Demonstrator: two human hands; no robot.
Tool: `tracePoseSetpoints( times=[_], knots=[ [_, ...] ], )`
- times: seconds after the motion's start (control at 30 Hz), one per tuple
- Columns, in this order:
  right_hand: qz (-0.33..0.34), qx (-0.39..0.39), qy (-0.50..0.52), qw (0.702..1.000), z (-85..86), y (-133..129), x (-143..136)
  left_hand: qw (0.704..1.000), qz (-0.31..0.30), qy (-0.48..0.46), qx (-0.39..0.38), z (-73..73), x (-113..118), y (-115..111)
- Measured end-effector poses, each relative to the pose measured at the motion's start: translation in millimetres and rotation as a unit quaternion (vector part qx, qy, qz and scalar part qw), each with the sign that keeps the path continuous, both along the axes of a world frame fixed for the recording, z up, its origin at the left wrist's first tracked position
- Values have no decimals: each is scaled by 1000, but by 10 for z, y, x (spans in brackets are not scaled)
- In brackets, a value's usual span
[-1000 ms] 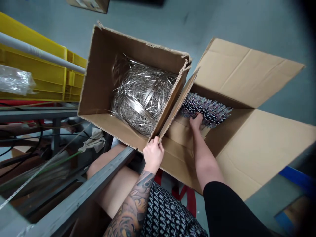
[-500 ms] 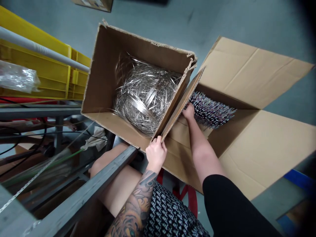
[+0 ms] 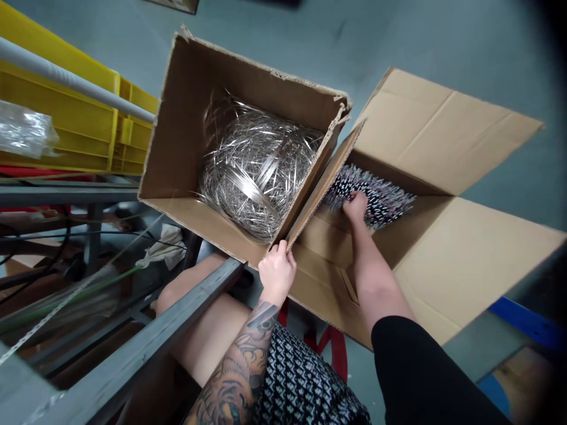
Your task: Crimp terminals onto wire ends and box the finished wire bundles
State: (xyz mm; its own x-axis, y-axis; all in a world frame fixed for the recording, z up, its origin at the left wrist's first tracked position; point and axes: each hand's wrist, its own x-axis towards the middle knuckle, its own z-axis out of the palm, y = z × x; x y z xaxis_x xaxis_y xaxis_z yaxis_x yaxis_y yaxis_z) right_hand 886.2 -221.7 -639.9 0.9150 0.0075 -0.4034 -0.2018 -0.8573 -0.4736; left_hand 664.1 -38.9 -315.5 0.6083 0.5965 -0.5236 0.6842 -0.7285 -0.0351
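My left hand (image 3: 277, 273) is closed over the touching cardboard rims where two open boxes meet, thumb and fingers pinching the edge. Inside the left cardboard box (image 3: 170, 130) lies a tangled heap of shiny silver metal strips (image 3: 261, 171). My right hand (image 3: 357, 208) reaches into the right cardboard box (image 3: 321, 254), its fingers curled against the front of a dense bundle of thin dark strands with pale tips (image 3: 383, 192). Whether strands are between those fingers is hidden.
Two box flaps (image 3: 447, 118) spread out to the right. A grey metal beam (image 3: 155, 348) runs below the left box, close to my leg. Yellow crates (image 3: 84, 118) and a grey pipe (image 3: 66, 74) stand at the left. A blue bar (image 3: 527, 321) lies at the right.
My right hand has moved right along the front of the strand bundle, from its left end towards its middle. My left hand keeps its grip on the box edges. The view has shifted slightly.
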Motion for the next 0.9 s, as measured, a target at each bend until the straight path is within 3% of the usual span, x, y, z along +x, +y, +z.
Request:
tracePoseSetpoints(
  times=[0.07,0.13,0.23,0.3,0.4,0.5,0.6,0.8,0.9],
  knots=[
    [3,1,6,1000,40,-22,-43,1000,4,-3,3,8,9,-4],
    [-10,-6,20,1000,70,-88,-270,1000,5,-3,2,14,17,-8],
    [-80,-45,51,994,76,-364,-670,1000,4,-1,1,16,23,-12],
    [-147,-83,71,983,56,-634,-793,1000,2,0,2,15,23,-12],
    [-232,-126,80,961,1,-1001,-688,1000,3,3,-1,21,24,-10],
    [-275,-134,77,949,-67,-1181,-443,1000,9,10,-8,36,31,-5],
    [-299,-124,64,944,-113,-1189,-330,1000,14,14,-14,48,41,1],
    [-338,-128,-7,932,-90,-1124,-443,1000,12,12,-5,41,44,-1],
    [-341,-131,-23,931,-73,-1159,-239,1000,7,7,-2,31,35,-8]
  ],
)
